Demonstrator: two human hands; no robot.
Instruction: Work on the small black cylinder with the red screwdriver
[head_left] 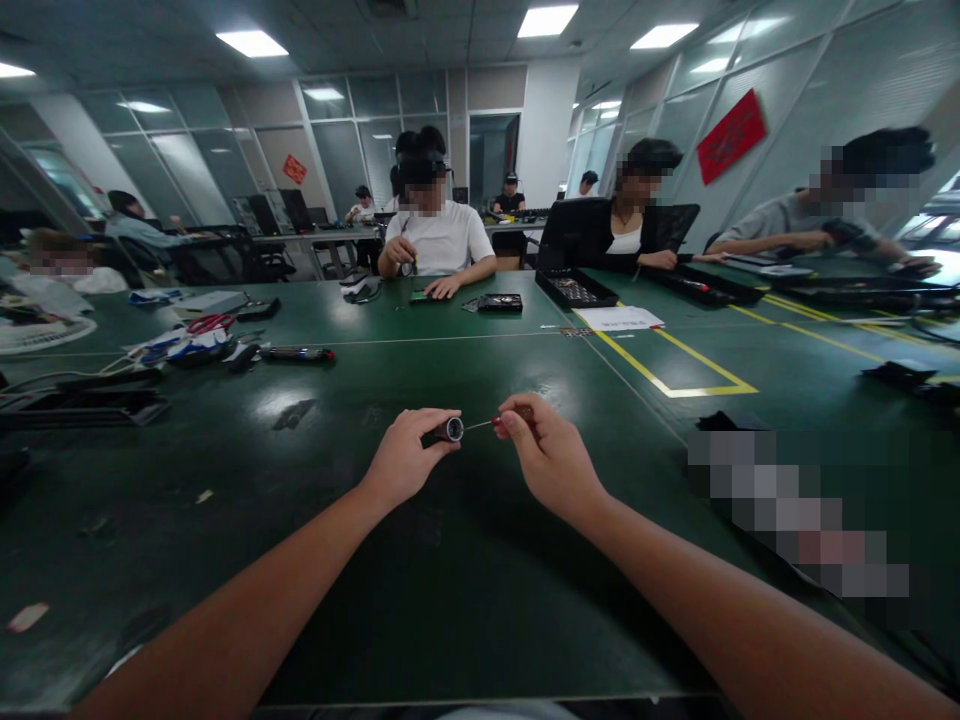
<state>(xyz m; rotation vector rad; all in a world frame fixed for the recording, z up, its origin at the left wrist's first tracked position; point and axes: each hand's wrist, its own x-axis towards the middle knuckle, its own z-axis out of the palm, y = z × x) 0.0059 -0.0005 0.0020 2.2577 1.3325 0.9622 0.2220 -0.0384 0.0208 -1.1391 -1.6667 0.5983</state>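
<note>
My left hand [405, 455] is closed around a short dark cylinder [453, 430], its round, silver-rimmed end facing me; it looks like a small flashlight. Across from it, my right hand [544, 450] grips a screwdriver [496, 421] with a reddish handle and a thin metal shaft. The shaft points left, and its tip is at or very near the cylinder's rim; whether they touch, I cannot tell. Most of the handle is hidden by my fingers. Both hands are held above the green tabletop [450, 600].
Red-handled scissors [210, 323], cables and a dark pen-like tool [296, 355] lie at the left. An open black case [576, 288] and white paper [619, 318] are beyond my hands. Yellow tape [705, 391] marks the right. A person [435, 235] works opposite; others sit around.
</note>
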